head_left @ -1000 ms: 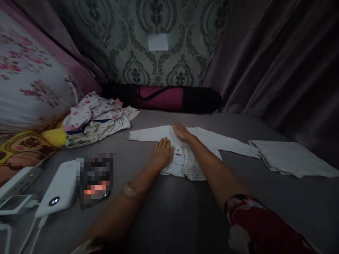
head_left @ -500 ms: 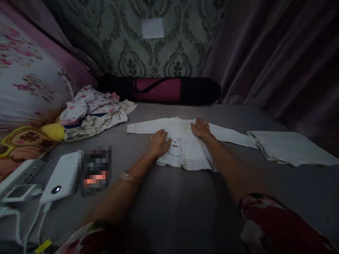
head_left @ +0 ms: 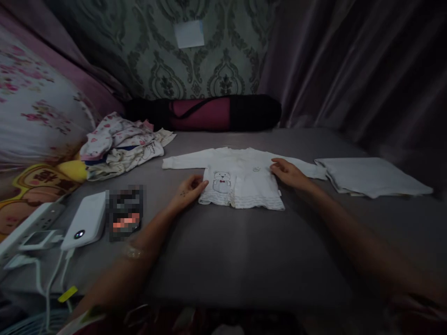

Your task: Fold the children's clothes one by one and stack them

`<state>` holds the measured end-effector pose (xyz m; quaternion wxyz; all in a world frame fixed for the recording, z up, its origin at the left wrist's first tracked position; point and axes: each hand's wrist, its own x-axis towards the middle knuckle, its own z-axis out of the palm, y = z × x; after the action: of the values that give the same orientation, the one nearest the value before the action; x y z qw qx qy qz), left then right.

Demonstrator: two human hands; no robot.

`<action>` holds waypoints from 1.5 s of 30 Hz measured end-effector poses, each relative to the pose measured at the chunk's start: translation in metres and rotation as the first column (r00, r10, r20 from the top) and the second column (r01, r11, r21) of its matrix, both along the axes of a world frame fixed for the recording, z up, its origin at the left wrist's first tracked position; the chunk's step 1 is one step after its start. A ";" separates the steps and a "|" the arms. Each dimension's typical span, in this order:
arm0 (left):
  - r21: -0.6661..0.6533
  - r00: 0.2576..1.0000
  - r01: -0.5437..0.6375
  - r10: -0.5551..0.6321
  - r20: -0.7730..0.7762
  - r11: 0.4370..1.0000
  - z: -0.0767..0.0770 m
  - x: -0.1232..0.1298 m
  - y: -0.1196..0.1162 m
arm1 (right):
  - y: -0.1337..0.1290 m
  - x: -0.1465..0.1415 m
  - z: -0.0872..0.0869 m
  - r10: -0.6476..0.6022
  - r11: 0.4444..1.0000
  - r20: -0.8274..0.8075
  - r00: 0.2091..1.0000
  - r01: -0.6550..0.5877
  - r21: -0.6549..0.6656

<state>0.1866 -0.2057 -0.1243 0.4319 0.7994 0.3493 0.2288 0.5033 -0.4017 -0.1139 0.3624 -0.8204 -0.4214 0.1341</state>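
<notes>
- Left grip (head_left: 190,188): half-curled, thumb tip at the shirt's left edge; whether it pinches any cloth, I cannot tell.
- Right grip (head_left: 279,168): fingers loosely bent at the shirt's right side, below the sleeve's start; I cannot tell whether it holds cloth.
- Shirt (head_left: 244,181): between the two, white, spread flat on the grey surface (head_left: 237,251), hem toward the person, both sleeves stretched outward; a bear print (head_left: 221,182) sits on its left half.
- Folded cloth (head_left: 377,176): pale, at the right cuff.
- Clothes pile (head_left: 120,146): rumpled, beyond the left cuff.
- Power bank (head_left: 85,218): white, well left of the shirt, cables plugged in, beside a pixelated item (head_left: 125,211).
- Long bag (head_left: 199,114): black and dark pink, lying behind, along the patterned wall (head_left: 223,51).
</notes>
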 end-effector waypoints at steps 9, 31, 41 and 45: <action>0.121 0.940 0.211 -0.168 -0.296 0.970 0.014 -0.028 -0.021 | -0.070 -0.044 0.025 -0.013 0.946 -0.219 0.976 -0.059 -0.319; 0.256 0.966 0.161 -0.100 -0.237 0.953 0.006 -0.025 -0.027 | -0.076 -0.066 0.007 0.137 0.951 0.028 0.990 -0.124 -0.282; 0.299 0.866 0.404 -0.256 -0.429 0.864 0.027 -0.038 -0.022 | -0.084 -0.054 0.015 0.217 0.912 -0.036 0.976 -0.216 -0.350; 0.294 0.848 0.415 -0.249 -0.469 0.861 0.026 -0.042 -0.017 | -0.087 -0.052 0.019 0.223 0.898 -0.066 0.973 -0.231 -0.374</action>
<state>0.1445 -0.2227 -0.0980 0.2158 0.9471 0.2343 0.0380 0.4517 -0.4884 -0.0953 0.1832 -0.8187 -0.4764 0.2630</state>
